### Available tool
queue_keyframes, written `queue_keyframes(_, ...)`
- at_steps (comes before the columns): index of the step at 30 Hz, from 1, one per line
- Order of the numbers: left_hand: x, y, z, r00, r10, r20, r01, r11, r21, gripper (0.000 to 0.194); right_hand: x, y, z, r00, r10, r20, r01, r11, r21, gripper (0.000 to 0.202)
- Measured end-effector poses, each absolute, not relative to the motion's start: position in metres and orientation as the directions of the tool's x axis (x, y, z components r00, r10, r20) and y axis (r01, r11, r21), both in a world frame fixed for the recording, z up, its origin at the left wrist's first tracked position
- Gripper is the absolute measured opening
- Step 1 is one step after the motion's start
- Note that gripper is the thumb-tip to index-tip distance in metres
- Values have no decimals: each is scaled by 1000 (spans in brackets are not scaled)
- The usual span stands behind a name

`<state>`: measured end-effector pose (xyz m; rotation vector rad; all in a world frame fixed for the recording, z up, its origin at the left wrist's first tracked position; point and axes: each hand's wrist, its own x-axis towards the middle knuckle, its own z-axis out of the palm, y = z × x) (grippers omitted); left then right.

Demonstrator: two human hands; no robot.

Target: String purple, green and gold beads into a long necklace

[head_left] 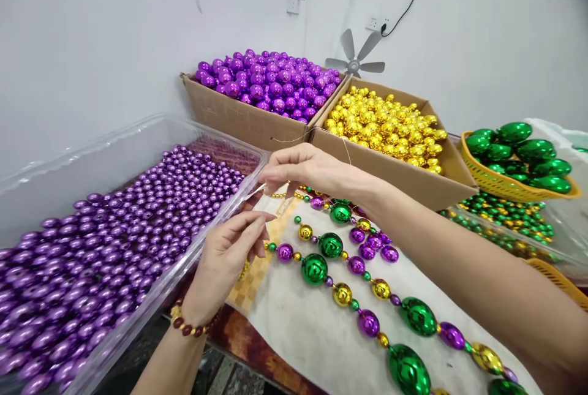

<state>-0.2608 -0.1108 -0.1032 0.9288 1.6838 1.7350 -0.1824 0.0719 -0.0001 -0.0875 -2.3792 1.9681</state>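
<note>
My left hand (236, 243), wearing a bead bracelet (189, 323), is closed in a pinch at the end of a bead strand (314, 269). Green, purple and gold shiny beads run along this strand toward the lower right. Just above, my right hand (298, 169) pinches a thin white thread (255, 190), with its fingertips partly hidden. A fine loop of the thread arcs over the back of that hand. Another stretch of beads (331, 244) lies alongside on the white cloth (294, 315), near a few loose purple beads (367, 251).
A clear plastic bin (151, 122) of small purple beads stands at left. Behind are cardboard boxes, one with purple balls (275, 90), one with gold balls (381, 128). A yellow basket (514, 184) of large green beads sits at right, above mixed small beads (509, 217).
</note>
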Motion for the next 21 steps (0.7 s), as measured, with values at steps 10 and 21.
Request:
queue_keyframes(10, -252, -114, -82, -603, 761, 241, 318, -48, 947, 16, -191, 46, 45, -944, 331, 12, -83, -199, -976, 30)
queue_keyframes(21, -256, -118, -107, -575, 789, 216, 396, 37, 918, 17, -189, 109, 114, -685, 691, 231, -249, 76, -966, 34)
